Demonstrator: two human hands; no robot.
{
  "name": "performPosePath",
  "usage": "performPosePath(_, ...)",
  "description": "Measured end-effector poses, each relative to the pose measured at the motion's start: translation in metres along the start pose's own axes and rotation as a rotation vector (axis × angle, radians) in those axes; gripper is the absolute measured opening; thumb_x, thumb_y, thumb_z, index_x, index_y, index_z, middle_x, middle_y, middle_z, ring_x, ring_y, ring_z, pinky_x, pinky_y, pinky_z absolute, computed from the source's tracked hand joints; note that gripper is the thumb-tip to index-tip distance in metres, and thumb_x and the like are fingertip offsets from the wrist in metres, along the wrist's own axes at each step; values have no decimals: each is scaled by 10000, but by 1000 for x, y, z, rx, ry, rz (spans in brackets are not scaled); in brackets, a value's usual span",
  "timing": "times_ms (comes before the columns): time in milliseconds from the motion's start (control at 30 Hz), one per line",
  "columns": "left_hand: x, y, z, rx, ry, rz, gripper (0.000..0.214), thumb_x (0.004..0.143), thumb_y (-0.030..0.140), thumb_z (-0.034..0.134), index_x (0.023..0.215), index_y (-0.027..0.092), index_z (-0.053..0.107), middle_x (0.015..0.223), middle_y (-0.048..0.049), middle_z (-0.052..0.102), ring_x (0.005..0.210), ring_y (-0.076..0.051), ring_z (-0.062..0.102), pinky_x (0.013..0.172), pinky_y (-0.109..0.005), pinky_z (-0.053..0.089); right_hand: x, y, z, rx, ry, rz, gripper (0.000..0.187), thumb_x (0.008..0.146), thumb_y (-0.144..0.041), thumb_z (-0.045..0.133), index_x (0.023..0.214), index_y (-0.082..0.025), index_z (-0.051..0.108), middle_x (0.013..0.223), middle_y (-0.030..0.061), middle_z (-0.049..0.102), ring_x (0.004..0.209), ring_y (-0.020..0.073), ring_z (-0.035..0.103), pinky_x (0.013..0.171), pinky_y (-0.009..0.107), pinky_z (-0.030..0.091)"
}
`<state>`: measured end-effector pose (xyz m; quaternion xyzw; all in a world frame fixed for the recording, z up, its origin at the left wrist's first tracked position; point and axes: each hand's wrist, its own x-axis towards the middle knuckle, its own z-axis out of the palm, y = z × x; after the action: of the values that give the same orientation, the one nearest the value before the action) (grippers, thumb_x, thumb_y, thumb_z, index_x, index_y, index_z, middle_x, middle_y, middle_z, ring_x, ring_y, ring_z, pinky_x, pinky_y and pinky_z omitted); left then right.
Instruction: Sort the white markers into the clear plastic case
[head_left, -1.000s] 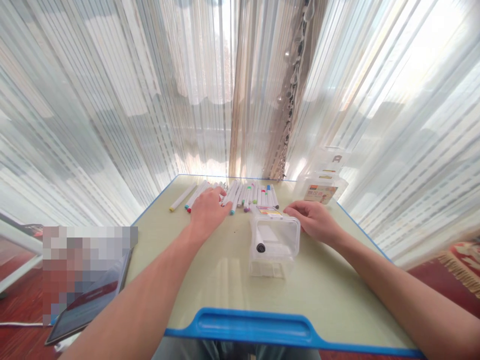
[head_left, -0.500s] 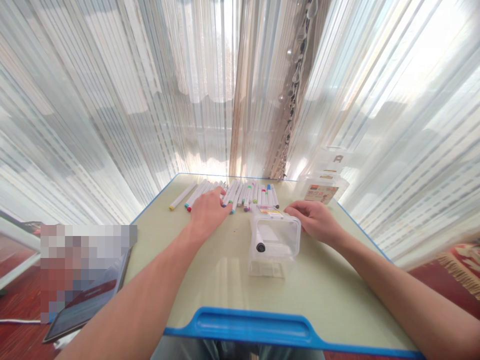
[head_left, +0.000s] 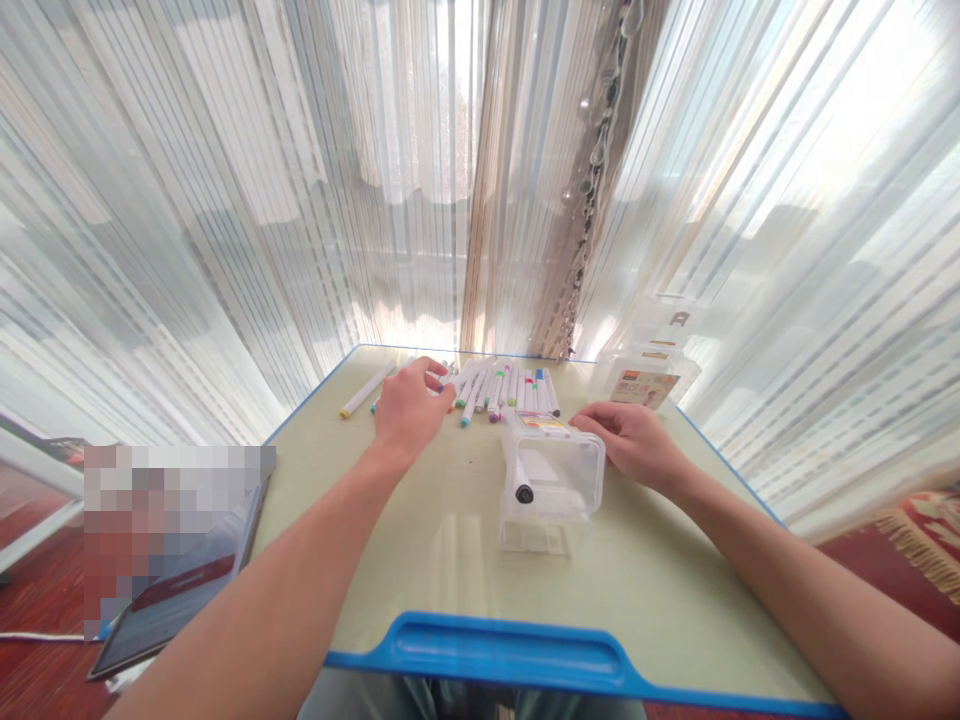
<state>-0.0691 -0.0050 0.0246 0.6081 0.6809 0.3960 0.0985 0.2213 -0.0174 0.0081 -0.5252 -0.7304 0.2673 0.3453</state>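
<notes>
While the right hand [head_left: 631, 442] stays, the left hand [head_left: 409, 412] edges leftward; box [head_left: 568, 493] unmoved.

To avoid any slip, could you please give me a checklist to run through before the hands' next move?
1. Near box opens toward the person: ok.
2. Black-ended marker inside that box: ok.
3. Right hand beside that box: ok.
4. Its grip on the box: cannot tell.
5. Left hand holding a marker: cannot tell.
6. Loose markers evenly lined up: not ok, ends staggered, angles differ.
</notes>
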Motion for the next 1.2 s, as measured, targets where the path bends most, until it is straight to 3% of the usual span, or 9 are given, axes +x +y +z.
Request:
performPosePath(233, -6, 13, 0, -331, 38, 82, 238, 833, 397, 696, 915, 174, 712, 813, -42, 728, 585, -128, 560, 567, -265, 440, 2, 5, 4, 117, 29, 2, 362, 868, -495, 632, 748, -162, 709, 631, 39, 691, 441, 121, 500, 447, 261, 366)
performPosePath(300, -12, 19, 2, -488, 26, 161, 209, 808, 366, 743, 884, 174, 715, 645, 14, 601, 541, -110, 462, 532, -254, 386, 1, 3, 4, 167, 68, -6, 399, 902, -535, 591, 843, -157, 707, 686, 43, 696, 433, 112, 499, 430, 261, 375)
performPosePath(400, -22, 26, 2, -508, 37, 292, 134, 818, 315, 756, 857, 192, 719, 552, 65, 440, 536, -100, 389, 540, -251, 352, -3, -4, 1, 253, 135, -42, 454, 957, -581, 499, 1057, -171, 669, 801, 47, 707, 489, 122, 548, 459, 272, 443)
performPosePath(567, -30, 26, 4, -498, 30, 460, 79, 863, 270, 730, 867, 192, 717, 824, -13, 700, 608, -98, 493, 584, -261, 422, -10, -15, -6, 629, 197, -167, 381, 956, -553, 573, 1028, -189, 656, 827, 44, 717, 504, 118, 580, 426, 250, 426)
performPosePath(733, -32, 28, 5, -524, 22, 557, 23, 873, 179, 717, 853, 184, 707, 921, -17, 725, 668, -90, 557, 654, -246, 500, -11, -18, -5, 622, 256, -188, 254, 945, -424, 670, 935, -174, 713, 730, 23, 711, 455, 97, 582, 398, 220, 418)
performPosePath(867, -35, 30, 6, -563, 19, 552, 30, 879, 193, 725, 904, 181, 713, 980, -25, 725, 750, -99, 630, 718, -239, 554, -12, -20, -3, 650, 266, -204, 207, 949, -372, 681, 905, -176, 734, 728, 23, 717, 441, 88, 578, 391, 215, 417)
performPosePath(967, -34, 29, 8, -601, -12, 498, 208, 882, 263, 742, 1075, 191, 717, 1034, -36, 731, 795, -110, 670, 771, -255, 581, -14, -23, -3, 695, 272, -223, 185, 953, -355, 682, 934, -185, 754, 748, 27, 730, 446, 88, 585, 390, 213, 420)
performPosePath(1067, -32, 29, 9, -588, -45, 450, 275, 891, 339, 734, 1119, 186, 725, 1087, -59, 729, 811, -119, 677, 757, -257, 584, -16, -24, -4, 739, 274, -232, 177, 954, -352, 683, 948, -195, 764, 765, 29, 739, 445, 85, 587, 385, 208, 420)
performPosePath(1200, -32, 31, 8, -598, -154, 377, 279, 927, 392, 680, 1054, 154, 750, 854, -39, 731, 735, -124, 663, 717, -253, 558, -16, -24, -5, 778, 278, -222, 179, 959, -356, 675, 953, -201, 764, 782, 33, 750, 438, 85, 586, 374, 206, 419)
